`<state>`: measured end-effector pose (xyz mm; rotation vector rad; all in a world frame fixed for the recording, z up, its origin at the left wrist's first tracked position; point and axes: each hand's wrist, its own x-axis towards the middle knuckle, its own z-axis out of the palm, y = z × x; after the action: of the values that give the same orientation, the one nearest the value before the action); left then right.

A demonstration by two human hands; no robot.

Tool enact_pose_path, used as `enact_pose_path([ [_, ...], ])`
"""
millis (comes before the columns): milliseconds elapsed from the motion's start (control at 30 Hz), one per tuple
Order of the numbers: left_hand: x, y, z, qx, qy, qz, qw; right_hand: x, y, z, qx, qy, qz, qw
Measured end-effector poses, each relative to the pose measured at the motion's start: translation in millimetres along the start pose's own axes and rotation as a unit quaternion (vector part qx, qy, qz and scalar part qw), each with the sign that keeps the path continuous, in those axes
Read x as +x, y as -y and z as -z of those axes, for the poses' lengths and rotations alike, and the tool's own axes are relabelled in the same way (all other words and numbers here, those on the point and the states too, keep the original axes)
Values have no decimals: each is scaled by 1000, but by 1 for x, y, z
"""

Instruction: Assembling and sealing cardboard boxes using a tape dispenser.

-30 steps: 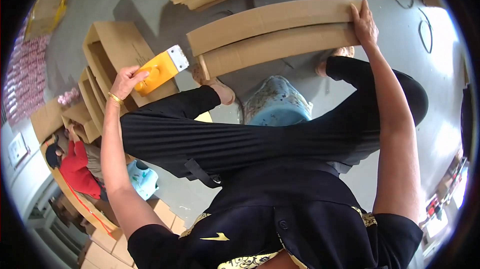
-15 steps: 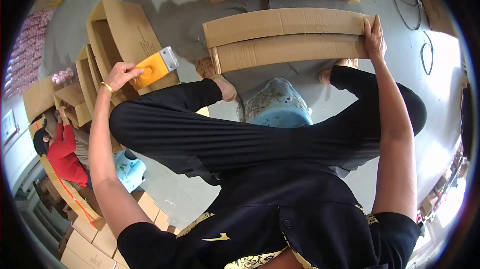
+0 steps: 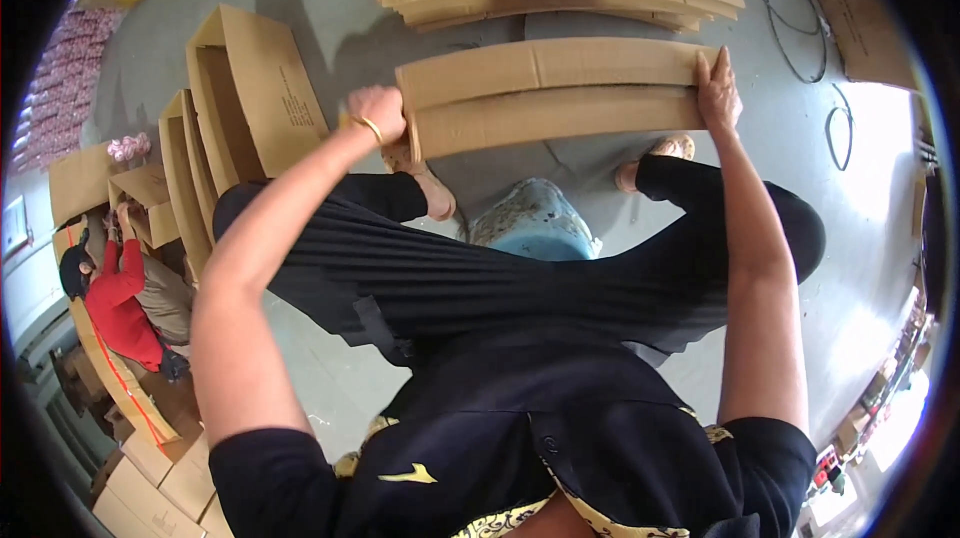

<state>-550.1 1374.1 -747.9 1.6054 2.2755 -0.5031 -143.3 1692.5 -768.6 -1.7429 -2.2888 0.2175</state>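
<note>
The box point(image 3: 550, 118) stands by the feet point(image 3: 437, 200), flaps point(image 3: 560, 60) folded, seam point(image 3: 560, 90) apparently unsealed. The right hand point(image 3: 719, 98) clamps one end; the left hand's point(image 3: 380, 112) grip, blurred at the other, cannot be told.

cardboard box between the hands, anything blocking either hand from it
Nothing visible: the right hand lies on the right end of the cardboard box. The left hand is at its left end, but that hand's far side is hidden.
</note>
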Motion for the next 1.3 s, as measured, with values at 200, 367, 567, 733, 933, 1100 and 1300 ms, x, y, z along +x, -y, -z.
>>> enact_pose_path([
  [200,35,39,-18,-173,49,26,983,15,-26,-9,128,35,-49,990],
  [367,22,30,40,-181,178,-35,967,-13,-13,42,211,-23,-211,954],
  [567,-28,48,90,-327,317,-105,884,-75,-84,206,642,-121,0,757],
  [733,2,74,40,-220,30,-210,952,-36,-19,229,572,334,-47,748],
  [933,-4,-5,92,-266,-82,49,959,-15,-63,159,158,189,314,917],
  [1100,-28,22,83,-219,-82,13,972,-18,50,172,478,547,-31,686],
  [1300,-26,62,49,-195,-78,-3,978,-54,148,121,-65,474,426,768],
])
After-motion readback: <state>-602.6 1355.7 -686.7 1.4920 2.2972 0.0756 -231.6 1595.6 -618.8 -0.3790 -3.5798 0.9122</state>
